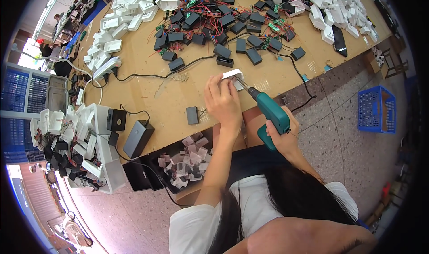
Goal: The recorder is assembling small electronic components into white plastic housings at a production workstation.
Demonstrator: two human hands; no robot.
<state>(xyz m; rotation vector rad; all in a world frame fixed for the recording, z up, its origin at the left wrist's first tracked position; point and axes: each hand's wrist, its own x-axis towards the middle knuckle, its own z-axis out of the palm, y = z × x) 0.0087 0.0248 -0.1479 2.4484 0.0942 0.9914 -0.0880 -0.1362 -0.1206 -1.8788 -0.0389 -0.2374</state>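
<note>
My left hand is closed round a small white plastic housing, holding it against the cardboard-covered table. In my right hand is a green pistol-shaped electric screwdriver with a black collar and a thin metal bit. The bit's tip reaches into the housing beside my left fingertips; exactly what it touches there is too small to make out. A black battery box lies left of my left hand. Just beyond the housing sits an open black box.
Black boxes with red wires and green boards heap at the back, between piles of white housings. A white power strip and black cables lie left. A full white bin and a tray of translucent pieces stand nearer. A blue crate is right.
</note>
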